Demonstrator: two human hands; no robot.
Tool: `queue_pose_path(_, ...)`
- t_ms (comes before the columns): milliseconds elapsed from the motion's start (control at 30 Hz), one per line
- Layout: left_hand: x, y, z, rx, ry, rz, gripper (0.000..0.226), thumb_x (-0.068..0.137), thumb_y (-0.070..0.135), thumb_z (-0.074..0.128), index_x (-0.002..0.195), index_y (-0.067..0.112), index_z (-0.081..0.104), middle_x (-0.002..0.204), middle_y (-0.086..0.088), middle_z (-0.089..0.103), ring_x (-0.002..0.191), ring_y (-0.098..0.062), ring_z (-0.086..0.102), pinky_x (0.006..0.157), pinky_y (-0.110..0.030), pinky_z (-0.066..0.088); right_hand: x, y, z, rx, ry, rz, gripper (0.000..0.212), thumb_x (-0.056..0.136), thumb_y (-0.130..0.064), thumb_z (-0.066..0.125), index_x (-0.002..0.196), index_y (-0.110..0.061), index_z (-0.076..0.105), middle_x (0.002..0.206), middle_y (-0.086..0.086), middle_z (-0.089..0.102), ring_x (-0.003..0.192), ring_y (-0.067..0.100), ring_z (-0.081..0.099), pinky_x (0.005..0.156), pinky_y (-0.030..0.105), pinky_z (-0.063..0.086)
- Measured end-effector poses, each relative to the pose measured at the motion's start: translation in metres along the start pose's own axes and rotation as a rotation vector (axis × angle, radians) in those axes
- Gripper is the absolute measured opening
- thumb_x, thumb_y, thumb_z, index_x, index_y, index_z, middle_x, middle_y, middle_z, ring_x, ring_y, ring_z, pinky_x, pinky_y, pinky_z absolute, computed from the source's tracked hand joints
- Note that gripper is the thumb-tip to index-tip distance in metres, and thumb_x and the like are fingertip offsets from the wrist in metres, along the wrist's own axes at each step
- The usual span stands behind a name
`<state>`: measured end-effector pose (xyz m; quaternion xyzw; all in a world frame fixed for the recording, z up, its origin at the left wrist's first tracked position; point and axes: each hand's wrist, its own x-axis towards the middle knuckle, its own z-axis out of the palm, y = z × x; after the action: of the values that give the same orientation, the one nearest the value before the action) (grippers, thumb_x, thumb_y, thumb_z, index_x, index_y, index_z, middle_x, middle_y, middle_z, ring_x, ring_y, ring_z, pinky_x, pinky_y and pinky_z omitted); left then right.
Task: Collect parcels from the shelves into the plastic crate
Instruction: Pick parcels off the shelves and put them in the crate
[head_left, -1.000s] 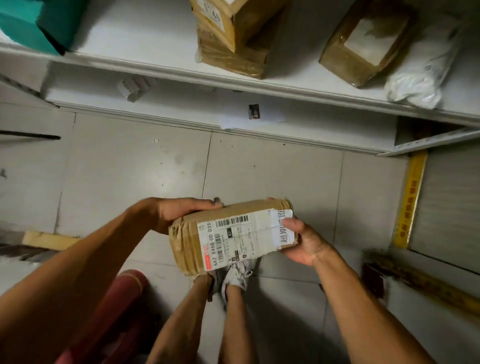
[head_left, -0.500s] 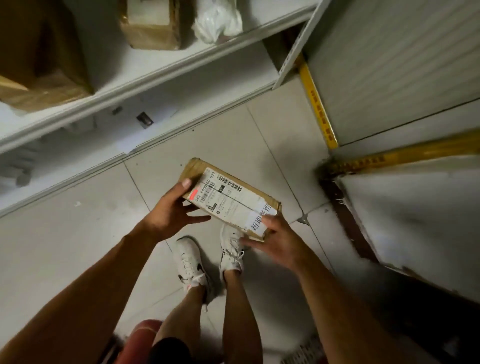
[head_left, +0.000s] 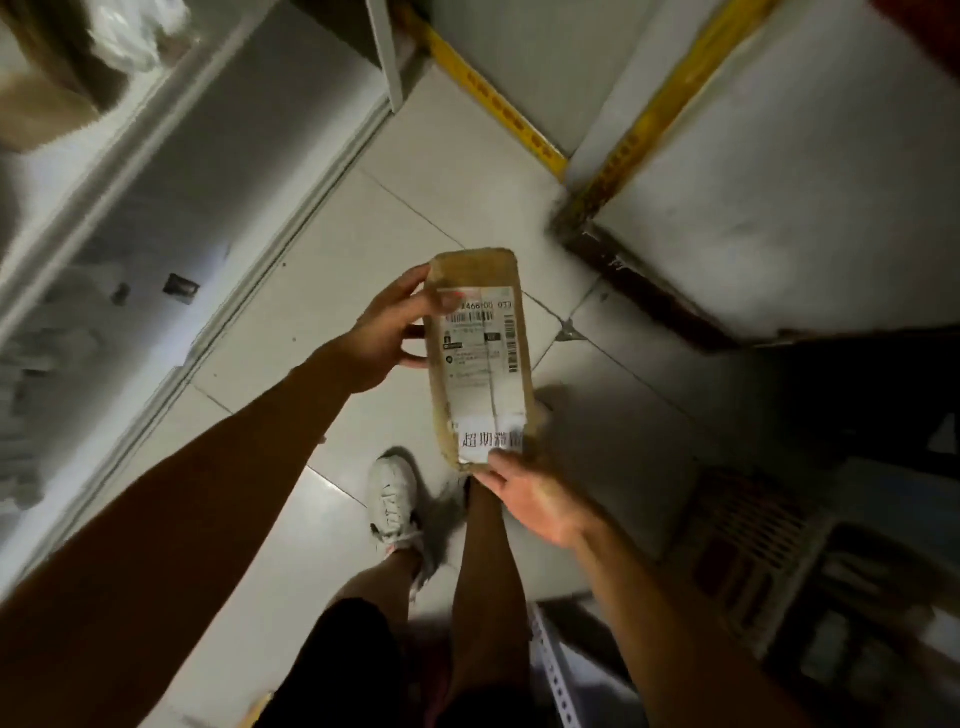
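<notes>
Our left hand (head_left: 382, 343) curls its fingers (head_left: 415, 358) round the far end of the parcel (head_left: 480, 358), thumb on the label side. Our right hand (head_left: 530, 499) pinches the near end, thumb just below the printed sticker. The parcel hangs between both hands, label up, above the tiled floor (head_left: 457, 171) and our white shoe (head_left: 392, 501). Right of the right-hand fingers sits the dim, slotted plastic crate (head_left: 769, 551); left of the left-hand fingers run the white shelves (head_left: 156, 171).

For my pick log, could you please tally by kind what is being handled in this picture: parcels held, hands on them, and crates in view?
Brown cardboard parcel: 1
Hands holding it: 2, left hand and right hand
Plastic crate, dim at lower right: 1
Total: 4
</notes>
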<state>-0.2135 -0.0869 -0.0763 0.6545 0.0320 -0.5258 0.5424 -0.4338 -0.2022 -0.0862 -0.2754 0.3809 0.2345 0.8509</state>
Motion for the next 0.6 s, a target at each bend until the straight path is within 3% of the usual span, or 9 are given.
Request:
queue_pose_path(67,0.006,0.003,0.025,0.091,-0.051,-0.023,0.066,0.066,0.048,0.072,0.130,0.038,0.058,0.105,0.000,0.070,0.111,-0.032,0.063,0.087,-0.051,0.054,-0.016,0.002,-0.015,0.060,0.037,-0.052,0.122,0.047,-0.048,0.100,0.141,0.004,0.041,0.129,0.011,0.068,0.124,0.026,0.063,0.089,0.027,0.056)
queue_pose_path(133,0.013,0.005,0.056,0.188,-0.120,-0.050,0.055,0.073,0.042,0.067,0.127,0.041,0.059,0.106,0.001,0.072,0.111,-0.032,0.063,0.088,-0.052,0.054,-0.027,-0.004,-0.033,0.075,0.069,-0.093,0.125,0.043,-0.052,0.099,0.142,0.000,0.044,0.134,0.016,0.064,0.117,0.027,0.067,0.082,0.033,0.060)
queue_pose_path(200,0.017,0.005,0.089,0.273,-0.202,-0.081,0.050,0.076,0.038,0.063,0.126,0.043,0.059,0.103,0.004,0.075,0.109,-0.029,0.064,0.086,-0.051,0.054,-0.034,-0.012,-0.050,0.056,0.108,-0.136,0.130,0.040,-0.049,0.101,0.144,0.001,0.040,0.135,0.021,0.062,0.118,0.033,0.066,0.089,0.050,0.059)
queue_pose_path(267,0.023,0.005,0.131,0.364,-0.305,-0.084,0.055,0.077,0.040,0.060,0.132,0.042,0.056,0.109,0.005,0.075,0.111,-0.027,0.063,0.088,-0.052,0.053,-0.046,-0.012,-0.076,0.023,0.184,-0.199,0.129,0.043,-0.049,0.100,0.143,0.003,0.039,0.135,0.028,0.059,0.124,0.046,0.059,0.103,0.072,0.041)
queue_pose_path(300,0.024,0.005,0.137,0.377,-0.324,-0.085,0.060,0.074,0.044,0.061,0.133,0.043,0.054,0.112,0.004,0.074,0.112,-0.027,0.063,0.090,-0.053,0.052,-0.047,-0.012,-0.079,0.018,0.208,-0.212,0.125,0.045,-0.050,0.099,0.142,0.003,0.041,0.135,0.031,0.058,0.125,0.051,0.056,0.106,0.076,0.033)
queue_pose_path(333,0.026,0.004,0.153,0.401,-0.357,-0.088,0.064,0.070,0.049,0.062,0.133,0.043,0.054,0.113,0.005,0.073,0.112,-0.026,0.062,0.090,-0.052,0.051,-0.053,-0.010,-0.089,0.039,0.247,-0.236,0.122,0.046,-0.050,0.098,0.141,0.003,0.043,0.135,0.031,0.057,0.126,0.053,0.054,0.107,0.077,0.030)
queue_pose_path(433,0.034,-0.002,0.206,0.492,-0.465,-0.098,0.070,0.065,0.059,0.061,0.133,0.043,0.053,0.115,0.005,0.072,0.113,-0.026,0.062,0.089,-0.049,0.052,-0.076,0.000,-0.129,0.111,0.304,-0.292,0.112,0.051,-0.051,0.097,0.140,-0.005,0.046,0.135,0.024,0.060,0.123,0.046,0.060,0.104,0.071,0.042)
queue_pose_path(600,0.048,-0.023,0.297,0.644,-0.586,-0.090,0.076,0.081,0.050,0.060,0.152,0.044,0.032,0.111,0.005,0.072,0.108,-0.018,0.066,0.082,-0.040,0.054,-0.105,0.037,-0.179,0.340,0.400,-0.421,0.084,0.064,-0.050,0.089,0.133,-0.016,0.056,0.135,0.019,0.062,0.125,0.041,0.059,0.105,0.069,0.043)
